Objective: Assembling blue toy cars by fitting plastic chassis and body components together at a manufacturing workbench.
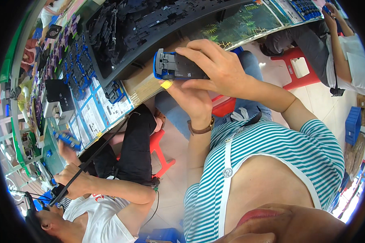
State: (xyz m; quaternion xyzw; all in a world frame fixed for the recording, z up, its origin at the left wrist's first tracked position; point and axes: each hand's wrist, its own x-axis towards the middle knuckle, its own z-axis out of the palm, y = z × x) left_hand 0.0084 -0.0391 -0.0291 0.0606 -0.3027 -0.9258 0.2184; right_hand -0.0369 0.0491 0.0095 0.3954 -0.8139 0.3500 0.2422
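A toy car (180,66) with a blue body and a black and grey underside is held with its underside turned up, just in front of the table edge. My right hand (221,67) is closed over it from the right, fingers along its far side and thumb along its near side. From below, my left hand (190,99) supports the car, and most of its fingers are hidden behind the car. Something yellow, like a strip of tape (166,84), wraps a left fingertip. The wrist wears a brown-strapped watch (202,128).
Ahead lies a large black tray (121,67) heaped with black plastic parts. Several blue toy cars (79,69) stand left of it on the table. A co-worker (105,202) at the left handles another blue car (69,140). Another person sits at the right by a red stool (290,69).
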